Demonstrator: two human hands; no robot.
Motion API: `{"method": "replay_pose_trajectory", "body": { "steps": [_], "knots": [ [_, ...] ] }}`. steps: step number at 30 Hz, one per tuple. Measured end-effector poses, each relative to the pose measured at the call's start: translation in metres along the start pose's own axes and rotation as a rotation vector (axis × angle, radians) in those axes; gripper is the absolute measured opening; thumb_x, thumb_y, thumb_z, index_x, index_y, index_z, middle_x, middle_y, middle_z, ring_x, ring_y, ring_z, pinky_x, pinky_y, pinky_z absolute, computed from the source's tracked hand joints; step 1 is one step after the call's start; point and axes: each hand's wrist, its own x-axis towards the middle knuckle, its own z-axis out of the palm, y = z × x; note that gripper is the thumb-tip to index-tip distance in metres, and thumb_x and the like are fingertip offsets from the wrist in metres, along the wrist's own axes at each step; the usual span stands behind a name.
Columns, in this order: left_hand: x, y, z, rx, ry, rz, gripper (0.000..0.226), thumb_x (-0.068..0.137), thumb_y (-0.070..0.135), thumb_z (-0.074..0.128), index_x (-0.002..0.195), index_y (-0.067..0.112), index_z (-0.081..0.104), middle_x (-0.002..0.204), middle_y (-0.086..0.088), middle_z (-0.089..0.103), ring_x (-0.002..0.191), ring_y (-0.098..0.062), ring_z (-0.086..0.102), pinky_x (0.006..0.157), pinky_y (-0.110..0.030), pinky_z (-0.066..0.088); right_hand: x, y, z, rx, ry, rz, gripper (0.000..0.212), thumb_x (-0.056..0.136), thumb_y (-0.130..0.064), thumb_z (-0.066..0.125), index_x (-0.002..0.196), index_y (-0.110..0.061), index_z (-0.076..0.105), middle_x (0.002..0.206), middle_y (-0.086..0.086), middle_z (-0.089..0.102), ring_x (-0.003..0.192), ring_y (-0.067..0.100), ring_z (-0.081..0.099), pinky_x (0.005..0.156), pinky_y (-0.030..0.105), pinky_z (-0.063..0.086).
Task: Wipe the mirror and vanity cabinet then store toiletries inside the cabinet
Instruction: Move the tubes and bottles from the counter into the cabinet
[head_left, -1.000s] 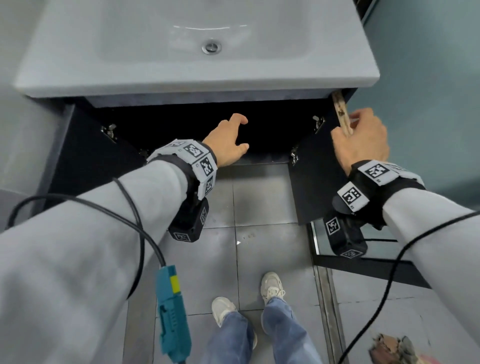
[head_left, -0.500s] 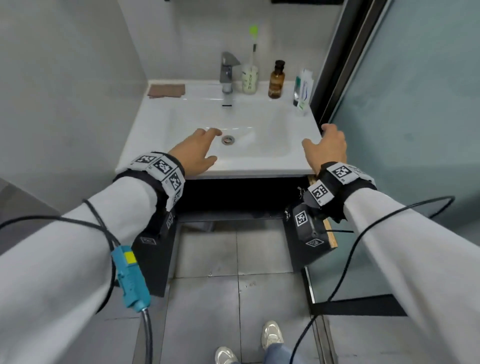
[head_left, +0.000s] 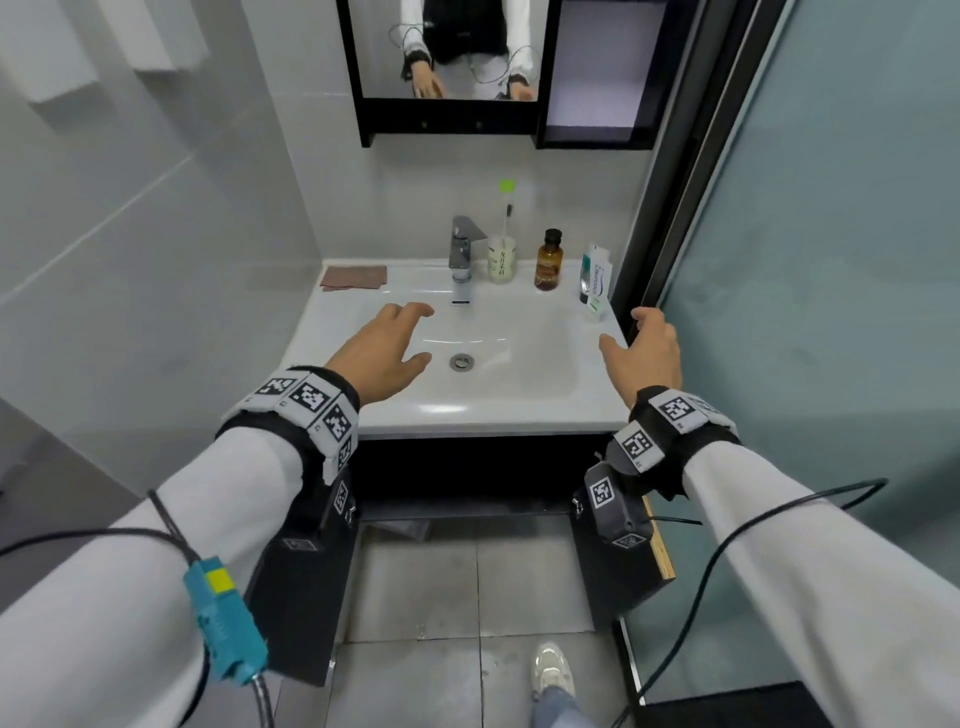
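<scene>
Reaching for the toiletries looks like the step in hand, since the left door (head_left: 296, 613) & right door (head_left: 623, 582) of the cabinet (head_left: 467, 473) hang open below the worktop (head_left: 493, 415). That's a guess, as the cloth (head_left: 354, 277) is in range too.

Clock centred on the drain (head_left: 461, 362), 12 at the wall. Over the basin at 9 hovers the left hand (head_left: 387, 348); over the rim at 3, the right hand (head_left: 644, 348). Both hands are loose, fingers spread, nothing held.

To do it well, take the nearest item first.
- At 2, near the right hand, stands the toothpaste tube (head_left: 596, 283). It's tall, narrow & close to the edge, so pinch it low round the body; don't swipe at the top.
- At 1 is the brown bottle (head_left: 548, 262), prob. glass, black cap. Grip the body, not the cap.
- At 12, just right of the tap (head_left: 462, 249), is the cup (head_left: 502, 260) w/ a toothbrush (head_left: 505, 218) in it. Lift straight & keep it upright so the brush stays in.

One item per hand. The doors stick out at 7 & 5, so mind them when crouching. The cabinet's inside is too dark to read.

As for looks, the cloth is flat, brownish & folded, at 10 on the back corner, well apart from the rest. High at 12, the mirror (head_left: 467, 52) shows no obvious smears, but it's too small to judge.
</scene>
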Motion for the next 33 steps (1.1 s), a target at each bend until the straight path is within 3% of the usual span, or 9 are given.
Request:
{"method": "replay_pose_trajectory", "body": {
  "steps": [12,17,21,28,33],
  "knots": [
    [0.154,0.044,0.039,-0.057,-0.027,0.013,0.054,0.092,0.024,0.054,0.141,0.019,0.030,0.138,-0.012,0.041,0.116,-0.026,0.054,0.097,-0.036,0.045,0.143,0.025,0.024,0.008,-0.017,0.002,0.047,0.087,-0.027,0.060,0.129,-0.015,0.043,0.130,0.012,0.047,0.115,0.029,0.051,0.090,0.038,0.044],
    [0.255,0.071,0.067,-0.166,-0.008,0.031,0.067,0.091,0.023,0.056,0.146,0.030,0.017,0.135,-0.013,0.043,0.092,-0.024,0.065,0.088,-0.035,0.051,0.216,0.044,0.048,0.068,-0.078,0.025,0.049,0.087,-0.028,0.061,0.130,-0.017,0.040,0.132,0.010,0.043,0.106,0.029,0.057,0.087,0.043,0.050],
    [0.328,0.084,0.102,-0.209,-0.032,0.034,0.064,0.092,0.023,0.054,0.146,0.028,0.020,0.132,-0.012,0.046,0.089,-0.027,0.064,0.092,-0.039,0.049,0.264,0.062,0.073,0.059,-0.133,0.033,0.049,0.087,-0.030,0.062,0.129,-0.019,0.041,0.131,0.008,0.044,0.106,0.027,0.057,0.085,0.042,0.051],
    [0.435,0.092,0.164,-0.264,-0.115,0.044,0.057,0.095,0.019,0.048,0.146,0.025,0.024,0.106,-0.018,0.058,0.090,-0.031,0.061,0.087,-0.042,0.052,0.313,0.094,0.122,0.075,-0.189,0.058,0.051,0.082,-0.035,0.067,0.126,-0.023,0.044,0.126,0.001,0.047,0.102,0.021,0.058,0.081,0.041,0.053],
    [0.484,0.090,0.193,-0.287,-0.178,0.040,0.051,0.098,0.015,0.039,0.146,0.029,0.026,0.092,-0.014,0.055,0.075,-0.032,0.066,0.080,-0.038,0.055,0.324,0.110,0.148,0.090,-0.228,0.063,0.046,0.082,-0.037,0.066,0.122,-0.028,0.046,0.120,-0.004,0.049,0.097,0.018,0.058,0.079,0.039,0.053]
  ]
}}
